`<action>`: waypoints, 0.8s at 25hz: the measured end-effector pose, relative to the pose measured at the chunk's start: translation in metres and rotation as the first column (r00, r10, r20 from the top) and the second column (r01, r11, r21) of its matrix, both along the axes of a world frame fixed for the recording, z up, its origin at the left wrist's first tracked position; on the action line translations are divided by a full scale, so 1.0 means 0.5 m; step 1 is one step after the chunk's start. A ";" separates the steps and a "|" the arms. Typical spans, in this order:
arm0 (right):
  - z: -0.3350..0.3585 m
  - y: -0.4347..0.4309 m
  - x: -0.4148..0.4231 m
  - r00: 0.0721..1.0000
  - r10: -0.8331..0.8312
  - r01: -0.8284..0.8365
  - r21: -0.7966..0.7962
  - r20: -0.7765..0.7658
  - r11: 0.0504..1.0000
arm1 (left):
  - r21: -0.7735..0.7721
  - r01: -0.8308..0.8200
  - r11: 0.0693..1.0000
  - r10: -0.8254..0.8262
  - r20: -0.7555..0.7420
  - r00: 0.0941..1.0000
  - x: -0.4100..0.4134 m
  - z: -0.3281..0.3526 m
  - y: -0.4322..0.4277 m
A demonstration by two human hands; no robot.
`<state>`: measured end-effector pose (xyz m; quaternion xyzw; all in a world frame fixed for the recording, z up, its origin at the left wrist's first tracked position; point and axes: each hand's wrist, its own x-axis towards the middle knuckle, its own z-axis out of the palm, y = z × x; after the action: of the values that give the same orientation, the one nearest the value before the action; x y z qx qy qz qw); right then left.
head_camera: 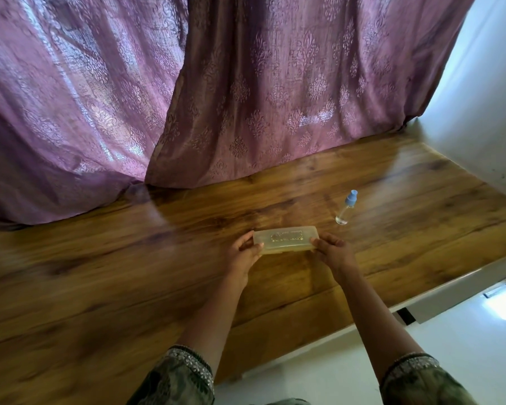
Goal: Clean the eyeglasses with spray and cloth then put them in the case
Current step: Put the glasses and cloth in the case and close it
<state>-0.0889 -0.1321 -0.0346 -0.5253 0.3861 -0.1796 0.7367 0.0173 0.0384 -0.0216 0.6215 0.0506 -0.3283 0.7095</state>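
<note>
Translucent case [285, 240] | gold print [287, 237] unreadable | left hand [245, 250], right hand [334, 252] grip its ends

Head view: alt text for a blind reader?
Left hand and right hand hold the ends of a closed translucent yellowish plastic case on a brown wooden table. A clear blue-capped spray bottle stands right of it; purple curtains hang behind.

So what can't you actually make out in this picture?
All in the head view:
1. Whether glasses lie inside the case: its cloudy lid hides them.
2. The gold print on it: too small and blurred to read.
3. How much liquid the spray bottle holds: it is clear and small.
4. How the left hand and right hand grip underneath: the case covers that.
5. What lies behind the curtain.
</note>
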 end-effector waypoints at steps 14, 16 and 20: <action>-0.021 -0.056 0.221 0.953 0.080 -0.154 -0.237 -0.294 0.959 | 0.122 -0.248 0.961 0.249 0.007 0.968 0.130 0.011 -0.043; -0.010 -0.054 0.243 0.930 0.064 -0.179 -0.294 -0.361 0.939 | 0.119 -0.277 0.953 0.279 -0.001 0.960 0.148 0.013 -0.055; -0.009 -0.057 0.282 0.907 0.078 -0.229 -0.332 -0.413 0.915 | 0.151 -0.329 0.932 0.331 0.014 0.944 0.181 -0.003 -0.069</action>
<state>0.0524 -0.1605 -0.0389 -0.7098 0.4407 -0.0815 0.5434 0.1078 0.0038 -0.0231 0.6543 0.1831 -0.2037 0.7050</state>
